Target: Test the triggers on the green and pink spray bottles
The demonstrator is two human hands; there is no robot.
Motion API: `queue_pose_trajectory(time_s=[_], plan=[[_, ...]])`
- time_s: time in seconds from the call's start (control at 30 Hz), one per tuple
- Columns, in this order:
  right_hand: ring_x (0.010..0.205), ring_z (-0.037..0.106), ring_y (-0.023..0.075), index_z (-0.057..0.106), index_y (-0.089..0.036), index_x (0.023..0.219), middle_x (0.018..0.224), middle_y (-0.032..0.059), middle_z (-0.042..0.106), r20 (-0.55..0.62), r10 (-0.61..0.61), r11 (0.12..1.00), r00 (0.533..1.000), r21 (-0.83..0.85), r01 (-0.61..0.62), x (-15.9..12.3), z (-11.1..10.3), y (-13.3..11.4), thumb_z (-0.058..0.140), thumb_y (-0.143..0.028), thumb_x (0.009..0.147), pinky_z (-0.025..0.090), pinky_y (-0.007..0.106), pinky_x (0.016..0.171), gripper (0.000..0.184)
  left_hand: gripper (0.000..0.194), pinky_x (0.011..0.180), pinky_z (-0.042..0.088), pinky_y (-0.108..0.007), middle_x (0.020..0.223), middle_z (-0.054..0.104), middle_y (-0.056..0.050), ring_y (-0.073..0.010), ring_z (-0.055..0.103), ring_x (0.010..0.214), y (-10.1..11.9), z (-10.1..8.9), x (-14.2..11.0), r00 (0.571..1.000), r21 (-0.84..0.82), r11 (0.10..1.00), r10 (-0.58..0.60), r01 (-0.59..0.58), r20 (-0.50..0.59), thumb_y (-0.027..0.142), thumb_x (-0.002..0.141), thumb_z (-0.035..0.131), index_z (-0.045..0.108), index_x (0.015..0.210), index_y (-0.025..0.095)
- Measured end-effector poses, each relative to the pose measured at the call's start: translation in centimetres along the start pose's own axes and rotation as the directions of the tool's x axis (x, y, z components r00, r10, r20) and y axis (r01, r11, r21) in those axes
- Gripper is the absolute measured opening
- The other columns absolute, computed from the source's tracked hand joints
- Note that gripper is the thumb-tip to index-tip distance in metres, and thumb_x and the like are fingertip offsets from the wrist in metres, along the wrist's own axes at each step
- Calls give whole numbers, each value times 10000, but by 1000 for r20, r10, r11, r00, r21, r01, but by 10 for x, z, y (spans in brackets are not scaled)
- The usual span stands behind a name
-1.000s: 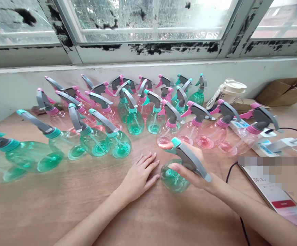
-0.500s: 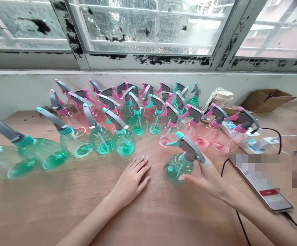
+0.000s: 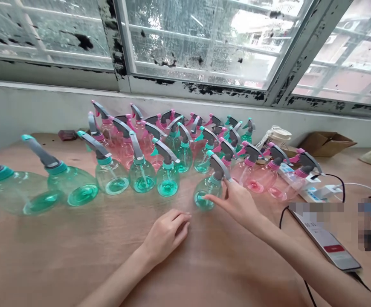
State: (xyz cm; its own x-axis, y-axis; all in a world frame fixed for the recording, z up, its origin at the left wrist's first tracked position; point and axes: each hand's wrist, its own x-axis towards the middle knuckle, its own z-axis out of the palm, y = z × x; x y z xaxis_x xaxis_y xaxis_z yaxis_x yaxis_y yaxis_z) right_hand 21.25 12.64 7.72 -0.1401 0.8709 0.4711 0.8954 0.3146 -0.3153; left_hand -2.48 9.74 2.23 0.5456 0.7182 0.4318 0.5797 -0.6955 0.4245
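While clasping the right hand (image 3: 241, 202) partway round the green spray bottle (image 3: 205, 187) — probably for steadiness — near the pink bottles (image 3: 262, 178), resting the left hand (image 3: 166, 232), half-curled, seemingly empty, on the table (image 3: 92, 256).

Person's left hand (image 3: 166, 234) bare, slim fingers. Right hand (image 3: 241, 202) also bare, slender thumb. Forearms (image 3: 296, 256) slim, smooth, bare to picture edge. Wrists narrow, bare.
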Motion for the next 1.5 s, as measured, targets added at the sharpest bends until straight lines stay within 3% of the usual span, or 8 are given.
queue_pose_trajectory(time_s=[0.33, 0.57, 0.7, 0.93, 1.1, 1.17, 1.33, 1.5], plan=[[1112, 627, 364, 521, -108, 1305, 1242, 206, 642, 49, 67, 989, 997, 130, -73, 48, 38, -15, 646, -551, 823, 493, 429, 851, 666, 186, 693, 537, -259, 848, 675, -33, -158, 663, 746, 4, -2, 0, 995, -35, 997, -74, 72, -72, 165, 929, 451, 632, 902, 200], [893, 697, 314, 498, -92, 1353, 1095, 189, 704, 122, 84, 971, 989, 213, -109, 61, 38, -14, 663, -573, 793, 519, 421, 785, 756, 178, 680, 526, -251, 828, 669, -28, -157, 659, 733, 4, -1, -1, 995, -44, 996, -76, 73, -68, 146, 913, 463, 627, 881, 205], [691, 671, 240, 483, -117, 1360, 1047, 151, 713, 43, 67, 962, 997, 262, -76, 55, 33, -14, 674, -618, 759, 520, 392, 724, 805, 181, 679, 525, -257, 837, 673, -33, -160, 657, 740, 4, -2, -1, 994, -55, 995, -82, 79, -68, 152, 914, 456, 625, 880, 207], [508, 540, 124, 662, -177, 906, 780, 40, 709, -150, 109, 929, 983, 366, -47, 25, 3, 9, 571, -529, 882, 448, 266, 545, 364, 186, 672, 520, -262, 831, 671, -30, -162, 655, 737, 4, -4, 0, 993, -66, 993, -99, 95, -60, 180, 925, 446, 622, 869, 208], [531, 526, 143, 579, -191, 698, 615, 4, 602, -155, 310, 906, 938, 346, -242, 16, -3, 36, 564, -607, 848, 411, 275, 559, 442, 194, 674, 523, -260, 822, 673, -20, -156, 655, 727, 3, -4, 0, 991, -70, 991, -117, 112, -65, 195, 927, 445, 626, 862, 213], [556, 544, 160, 577, -186, 749, 651, 14, 608, -171, 379, 885, 909, 354, -303, 18, -1, 43, 583, -668, 796, 421, 286, 565, 485, 196, 675, 523, -259, 819, 674, -19, -155, 654, 723, 2, -3, 0, 990, -67, 991, -124, 119, -71, 204, 927, 444, 627, 858, 216], [543, 583, 197, 543, -96, 1260, 564, -31, 583, -65, 436, 838, 898, 393, -379, 34, 6, 43, 593, -728, 740, 441, 309, 604, 820, 197, 675, 521, -258, 812, 674, -15, -155, 659, 724, 2, -3, 1, 989, -68, 991, -121, 116, -82, 217, 932, 444, 625, 855, 219], [581, 610, 228, 615, -121, 1238, 536, -20, 569, -40, 454, 869, 890, 240, -433, 51, 11, 41, 549, -758, 742, 404, 304, 589, 810, 196, 678, 514, -258, 817, 671, -11, -152, 657, 727, 2, -4, 2, 989, -70, 990, -126, 121, -77, 214, 936, 444, 624, 860, 217]])
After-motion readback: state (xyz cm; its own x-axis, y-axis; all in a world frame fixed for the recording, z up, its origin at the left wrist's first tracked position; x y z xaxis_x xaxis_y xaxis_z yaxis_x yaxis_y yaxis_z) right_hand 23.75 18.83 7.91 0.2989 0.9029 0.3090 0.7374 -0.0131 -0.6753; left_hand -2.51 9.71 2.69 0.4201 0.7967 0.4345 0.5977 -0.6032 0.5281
